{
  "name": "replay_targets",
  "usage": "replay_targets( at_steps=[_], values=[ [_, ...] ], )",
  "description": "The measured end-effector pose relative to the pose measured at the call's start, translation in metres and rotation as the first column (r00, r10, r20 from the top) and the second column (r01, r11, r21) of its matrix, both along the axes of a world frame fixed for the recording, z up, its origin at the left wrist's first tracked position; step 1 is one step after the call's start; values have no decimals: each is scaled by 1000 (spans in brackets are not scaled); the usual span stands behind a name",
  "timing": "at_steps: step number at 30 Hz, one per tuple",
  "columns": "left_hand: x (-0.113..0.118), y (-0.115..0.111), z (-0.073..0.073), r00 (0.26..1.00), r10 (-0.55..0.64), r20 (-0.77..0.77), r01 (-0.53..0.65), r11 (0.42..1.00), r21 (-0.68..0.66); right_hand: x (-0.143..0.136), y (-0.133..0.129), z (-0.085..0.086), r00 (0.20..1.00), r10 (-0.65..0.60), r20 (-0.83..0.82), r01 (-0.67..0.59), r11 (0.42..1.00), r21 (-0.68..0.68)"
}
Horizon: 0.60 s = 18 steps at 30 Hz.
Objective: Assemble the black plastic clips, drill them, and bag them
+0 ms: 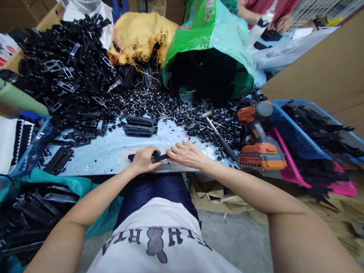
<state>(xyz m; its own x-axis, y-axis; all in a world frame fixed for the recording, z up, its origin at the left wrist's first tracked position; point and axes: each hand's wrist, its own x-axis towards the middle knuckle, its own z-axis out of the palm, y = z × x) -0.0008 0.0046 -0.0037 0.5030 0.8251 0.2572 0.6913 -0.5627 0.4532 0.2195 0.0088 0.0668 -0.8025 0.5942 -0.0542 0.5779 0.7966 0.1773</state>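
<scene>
My left hand (144, 159) is closed round a long black plastic part (157, 159) at the front edge of the table. Fingers of my right hand (184, 153) pinch the right end of the same part. Just beyond my hands lie two black plastic housings (139, 126), side by side on the blue tabletop (110, 146). A pile of black-headed screws (159, 104) spreads behind them. A hammer (218, 134) rests to the right on those screws, its black handle toward me. What my fingers cover on the held part is hidden.
An orange cordless drill (256, 136) stands at the right. Beside it are a blue basket (307, 104) and a pink basket (290, 167). Black parts (68, 72) are heaped at left. A green bag (210, 49) and yellow sack (142, 36) lie behind. Another person's hand (283, 23) is at back right.
</scene>
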Motion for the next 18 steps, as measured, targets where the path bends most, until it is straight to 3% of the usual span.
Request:
replay_targets(
  at_steps=[3,5,8,10,12,14,16,18],
  values=[
    [6,7,8,994,-75,-75,70,995,-73,9,6,-16,998,-38,-50,36,999,-40],
    [19,24,17,984,-139,-115,132,989,-62,16,7,-33,991,-75,-111,69,996,-57],
    [48,72,29,979,-53,-198,61,998,34,26,1,-58,975,-111,-194,98,992,-74],
    [70,109,32,957,14,-291,-7,1000,25,32,-4,-67,963,-139,-230,118,988,-103],
    [89,138,30,942,46,-333,-56,998,-20,37,-2,-66,951,-178,-253,149,980,-129],
    [102,154,27,943,65,-326,-85,995,-47,41,10,-58,932,-253,-260,230,966,-117],
    [106,153,27,952,87,-293,-106,993,-49,42,33,-48,891,-370,-261,370,928,-53],
    [97,138,31,959,113,-259,-125,992,-33,41,63,-42,848,-469,-246,488,873,20]
  ],
)
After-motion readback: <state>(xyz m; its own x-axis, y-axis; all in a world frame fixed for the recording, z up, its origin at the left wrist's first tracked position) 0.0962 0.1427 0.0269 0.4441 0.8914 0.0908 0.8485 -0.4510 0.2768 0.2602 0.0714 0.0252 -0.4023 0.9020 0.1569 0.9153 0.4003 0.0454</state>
